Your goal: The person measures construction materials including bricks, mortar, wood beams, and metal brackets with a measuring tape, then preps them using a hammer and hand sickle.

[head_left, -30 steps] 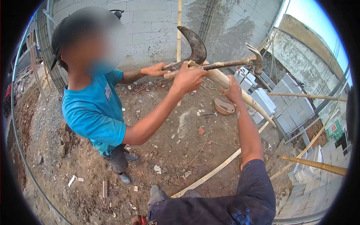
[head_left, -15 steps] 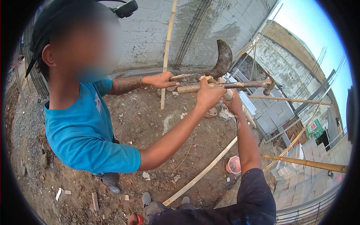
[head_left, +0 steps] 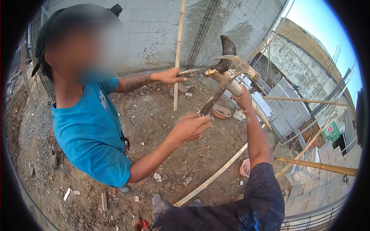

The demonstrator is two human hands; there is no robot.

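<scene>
My right hand (head_left: 243,98) is wrapped around a pale wooden pole (head_left: 259,109), whose ragged, split end (head_left: 212,73) points toward the co-worker. At the bottom edge my left hand (head_left: 137,223) shows only in part, closed at a small red object (head_left: 144,224) whose kind is unclear. A co-worker's far hand (head_left: 169,76) holds a billhook with a dark curved blade (head_left: 228,48), which lies across the pole's split end. The co-worker's near hand (head_left: 192,126) grips a claw hammer (head_left: 241,67), its head raised over the blade and pole.
The co-worker in a blue shirt (head_left: 88,131) stands close at left. A long wooden strip (head_left: 212,179) crosses the dirt by my feet. A pink bucket (head_left: 245,168), a brown basin (head_left: 221,112) and stacked blocks (head_left: 285,104) are at right. A block wall (head_left: 150,34) stands behind.
The co-worker's near hand has moved down and away from the pole's end, swinging the hammer from level to upright. My right hand keeps its hold on the pole.
</scene>
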